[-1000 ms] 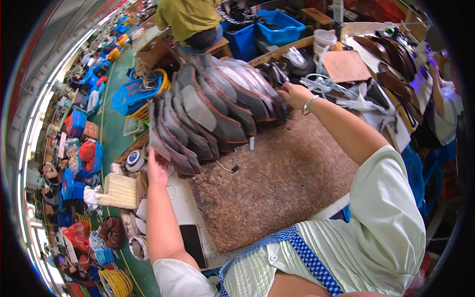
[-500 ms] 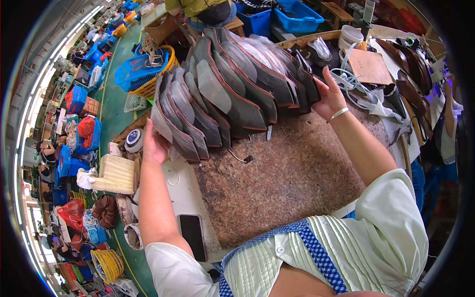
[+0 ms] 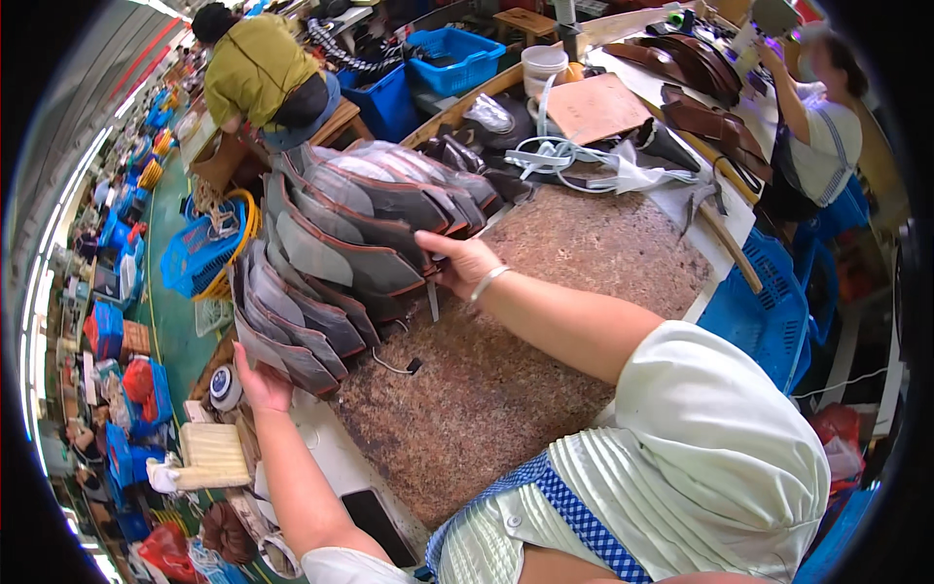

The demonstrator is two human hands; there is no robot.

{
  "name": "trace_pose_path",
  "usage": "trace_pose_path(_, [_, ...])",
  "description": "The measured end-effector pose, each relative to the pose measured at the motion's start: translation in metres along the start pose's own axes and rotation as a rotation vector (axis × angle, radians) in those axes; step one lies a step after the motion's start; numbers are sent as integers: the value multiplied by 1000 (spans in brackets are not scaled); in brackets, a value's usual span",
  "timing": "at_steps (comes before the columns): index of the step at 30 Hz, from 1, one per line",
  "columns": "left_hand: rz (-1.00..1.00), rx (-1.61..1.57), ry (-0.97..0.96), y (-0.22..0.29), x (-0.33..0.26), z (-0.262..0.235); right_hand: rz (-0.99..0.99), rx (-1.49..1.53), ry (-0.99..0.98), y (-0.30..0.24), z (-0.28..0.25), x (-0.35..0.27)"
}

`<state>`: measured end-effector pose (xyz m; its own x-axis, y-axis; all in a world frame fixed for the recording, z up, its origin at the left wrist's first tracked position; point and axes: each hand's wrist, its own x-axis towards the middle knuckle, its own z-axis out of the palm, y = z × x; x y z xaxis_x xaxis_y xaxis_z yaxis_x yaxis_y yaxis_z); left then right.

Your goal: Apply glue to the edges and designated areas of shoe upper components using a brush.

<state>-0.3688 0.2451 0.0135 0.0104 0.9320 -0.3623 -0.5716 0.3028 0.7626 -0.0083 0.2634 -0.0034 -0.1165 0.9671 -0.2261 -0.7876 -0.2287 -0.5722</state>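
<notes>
A long fanned row of grey and brown shoe upper pieces [image 3: 331, 263] stands on edge along the left of a brown speckled work mat [image 3: 545, 321]. My left hand [image 3: 261, 382] presses against the near end of the row, gripping the last pieces. My right hand [image 3: 459, 265] holds the row near its middle, fingers over the top edges of the pieces. The far part of the row [image 3: 418, 180] leans toward the bench's back and lies beyond my right hand.
White cables [image 3: 574, 161], a brown cardboard sheet [image 3: 593, 105] and a white cup [image 3: 543, 66] lie beyond the mat. A tape roll [image 3: 225, 384] and dark phone [image 3: 379, 526] sit near my left arm. Blue crates [image 3: 457, 58] and other workers [image 3: 263, 73] surround the bench.
My right hand has moved from the far end of the row to its middle, splitting off the nearer part. The left hand stays at the near end.
</notes>
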Motion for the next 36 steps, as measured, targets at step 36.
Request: trace_pose_path(36, [-655, -219, -491, -266, -280, 152, 272, -725, 165, -110, -44, -23])
